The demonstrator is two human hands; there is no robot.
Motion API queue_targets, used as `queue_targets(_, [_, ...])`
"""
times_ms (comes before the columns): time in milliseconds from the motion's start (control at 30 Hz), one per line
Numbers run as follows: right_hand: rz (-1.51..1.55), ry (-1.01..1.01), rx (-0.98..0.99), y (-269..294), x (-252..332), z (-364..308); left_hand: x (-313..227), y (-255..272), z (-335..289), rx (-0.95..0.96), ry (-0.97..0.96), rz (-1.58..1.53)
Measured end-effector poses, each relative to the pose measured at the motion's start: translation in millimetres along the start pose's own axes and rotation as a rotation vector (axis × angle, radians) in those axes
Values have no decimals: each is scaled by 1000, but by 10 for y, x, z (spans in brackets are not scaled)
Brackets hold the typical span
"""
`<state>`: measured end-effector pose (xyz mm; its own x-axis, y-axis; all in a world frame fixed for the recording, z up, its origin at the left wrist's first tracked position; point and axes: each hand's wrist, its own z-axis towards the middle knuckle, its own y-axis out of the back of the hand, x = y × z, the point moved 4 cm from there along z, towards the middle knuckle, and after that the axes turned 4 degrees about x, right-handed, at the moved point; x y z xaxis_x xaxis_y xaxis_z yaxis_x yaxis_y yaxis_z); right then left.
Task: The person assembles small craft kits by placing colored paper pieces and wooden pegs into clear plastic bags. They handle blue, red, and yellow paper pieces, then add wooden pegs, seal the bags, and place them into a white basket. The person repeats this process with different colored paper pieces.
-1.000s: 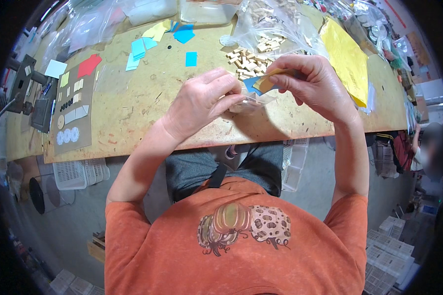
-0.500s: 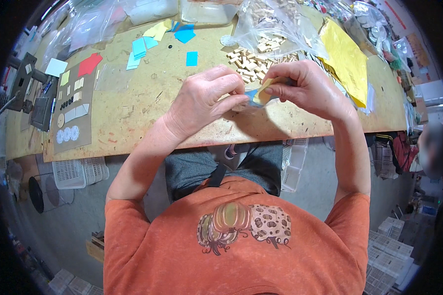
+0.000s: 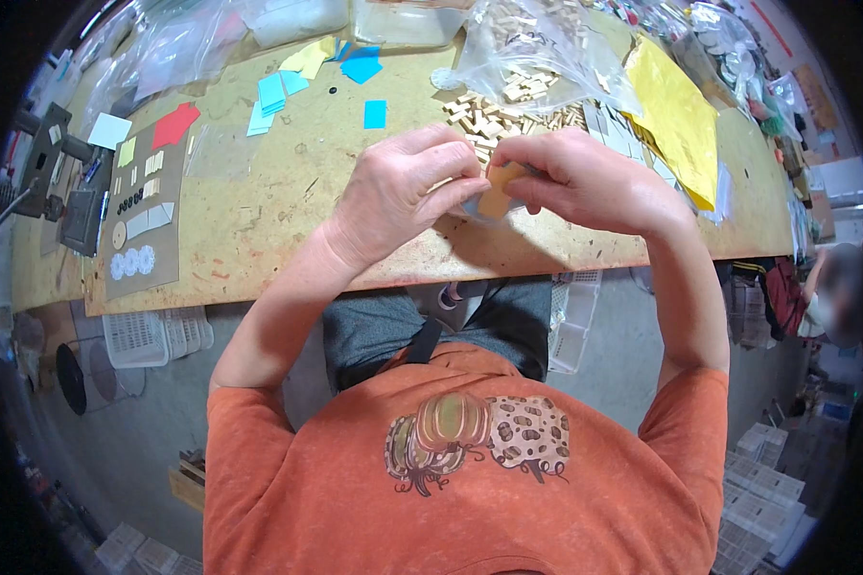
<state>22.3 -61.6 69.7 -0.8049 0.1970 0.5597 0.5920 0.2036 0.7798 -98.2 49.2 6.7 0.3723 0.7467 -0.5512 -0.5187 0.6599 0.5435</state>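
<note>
Both my hands are raised over the front part of the worktable (image 3: 288,230), close together. My left hand (image 3: 403,187) is closed, thumb and fingers pinching what looks like a small clear plastic bag (image 3: 470,213) with something bluish in it. My right hand (image 3: 585,182) pinches a yellow-orange piece of card or paper (image 3: 496,195) at the bag. Its lower part overlaps the bag; whether it is inside or in front, I cannot tell. The fingertips partly hide both. Just beyond my hands lies a pile of small wooden blocks (image 3: 489,120), spilling from a large clear bag (image 3: 537,48).
A blue card (image 3: 375,115) lies beyond my left hand, with light-blue cards (image 3: 271,93) and red pieces (image 3: 175,125) further left. At far left is a brown board (image 3: 153,244) bearing small parts. A yellow envelope (image 3: 676,125) lies right. Another person (image 3: 839,292) is at the right edge.
My right hand has turned and moved slightly left, closer to my left hand. The yellow piece has shifted left and now stands more upright against the bag. My left hand stays nearly still.
</note>
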Motion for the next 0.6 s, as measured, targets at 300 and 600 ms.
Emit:
queue_targets(300, [151,-53,-51,-101,-97,93,-38,-11,12,-22,-61,14])
queue_targets(600, [374,-129,-23,39,-115,43,-23,64,-6,-105,-26,-1])
